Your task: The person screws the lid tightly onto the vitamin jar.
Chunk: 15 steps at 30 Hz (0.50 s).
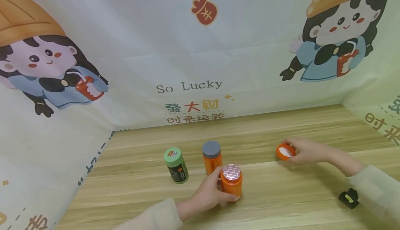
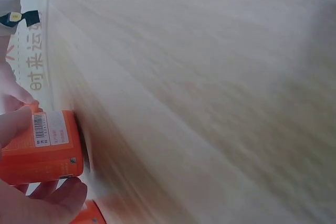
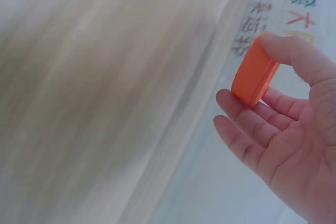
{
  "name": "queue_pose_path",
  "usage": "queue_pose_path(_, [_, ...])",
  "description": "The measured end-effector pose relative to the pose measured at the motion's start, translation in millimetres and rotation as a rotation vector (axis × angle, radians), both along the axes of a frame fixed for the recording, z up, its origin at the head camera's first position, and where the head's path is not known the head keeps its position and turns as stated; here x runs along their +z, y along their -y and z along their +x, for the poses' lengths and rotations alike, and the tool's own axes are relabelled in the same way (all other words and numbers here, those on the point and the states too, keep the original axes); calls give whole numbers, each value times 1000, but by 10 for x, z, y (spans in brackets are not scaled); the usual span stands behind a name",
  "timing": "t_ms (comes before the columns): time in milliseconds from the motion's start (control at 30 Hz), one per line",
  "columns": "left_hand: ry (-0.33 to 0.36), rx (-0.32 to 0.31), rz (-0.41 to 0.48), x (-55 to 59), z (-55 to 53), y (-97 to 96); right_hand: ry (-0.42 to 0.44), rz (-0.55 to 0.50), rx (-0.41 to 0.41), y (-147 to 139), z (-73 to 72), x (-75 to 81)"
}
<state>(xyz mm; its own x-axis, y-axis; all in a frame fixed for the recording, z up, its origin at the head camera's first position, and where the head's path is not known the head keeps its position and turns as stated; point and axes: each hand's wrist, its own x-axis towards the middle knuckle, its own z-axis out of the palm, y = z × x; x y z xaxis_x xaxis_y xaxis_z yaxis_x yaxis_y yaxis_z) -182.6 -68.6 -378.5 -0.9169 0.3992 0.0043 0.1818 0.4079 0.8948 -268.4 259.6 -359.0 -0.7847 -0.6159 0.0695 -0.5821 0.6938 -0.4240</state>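
Observation:
An orange bottle point(image 1: 231, 185) with a patterned foil seal across its mouth stands upright at the middle front of the table. My left hand point(image 1: 208, 192) grips its side; a white barcode label point(image 2: 51, 128) shows on the bottle in the left wrist view. Farther right, my right hand point(image 1: 307, 151) pinches an orange lid point(image 1: 285, 152) between thumb and fingers, its white inner side facing the head camera. In the right wrist view that lid point(image 3: 256, 72) is held away from the wooden surface.
Behind the gripped bottle is another orange bottle point(image 1: 212, 157) with a grey lid. A green-lidded jar point(image 1: 177, 165) with a dark label stands to the left. A small black object point(image 1: 349, 198) lies by the right sleeve. Printed cloth point(image 1: 140, 56) walls the wooden table point(image 1: 131, 195).

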Motion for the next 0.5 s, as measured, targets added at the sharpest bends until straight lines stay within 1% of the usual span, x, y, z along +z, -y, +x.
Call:
queue_pose_path(67, [-4,-3,3,3,-4,41,15,-12,2,76,45,59])
queue_pose_path(167, [-13,-5,4,0,-2,91,32,-43,33,193,118,137])
queue_pose_path(300, [-24,1,-6,0,4,135,53,-119,71,338,216,214])
queue_pose_path(400, [-28,4,-5,13,20,158,34,-176,95,452,298,275])
queue_pose_path(500, [-29,6,-7,23,37,174,-14,-211,114,575,388,335])
